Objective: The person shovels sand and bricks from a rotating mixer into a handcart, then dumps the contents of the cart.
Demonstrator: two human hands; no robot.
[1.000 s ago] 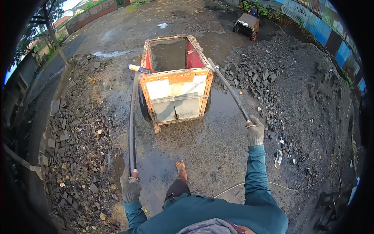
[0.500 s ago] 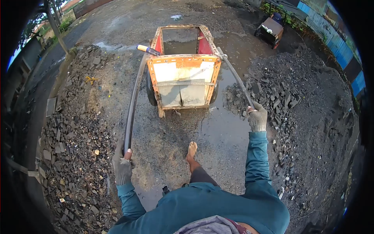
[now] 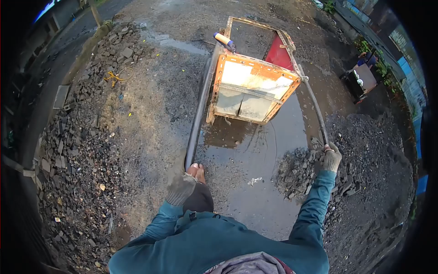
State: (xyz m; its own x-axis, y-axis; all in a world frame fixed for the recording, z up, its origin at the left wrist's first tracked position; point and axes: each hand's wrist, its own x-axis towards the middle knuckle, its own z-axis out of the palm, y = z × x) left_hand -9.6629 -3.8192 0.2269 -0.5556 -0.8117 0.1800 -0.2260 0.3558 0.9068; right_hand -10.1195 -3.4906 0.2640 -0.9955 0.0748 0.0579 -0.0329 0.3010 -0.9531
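An open-topped cart (image 3: 255,89) with an orange frame, pale front panel and red inner side stands in front of me, turned at an angle. My left hand (image 3: 181,185), in a grey glove with bare fingertips, is closed round the end of the left handle (image 3: 199,114). In a similar glove, my right hand (image 3: 331,157) grips the end of the thinner right handle (image 3: 315,105). A bottle with a yellow and dark blue body (image 3: 223,40) lies at the cart's near left corner. My bare foot shows beside the left hand.
Puddled water (image 3: 255,169) lies under and before the cart. Broken rubble (image 3: 68,150) covers the left side, and a dark rubble heap (image 3: 299,173) is near my right hand. A second small cart (image 3: 360,81) stands at the upper right, near corrugated sheets.
Both hands and handles have shifted right in view. The cart has also moved right and now sits tilted, with its left side showing. The forward foot has changed.
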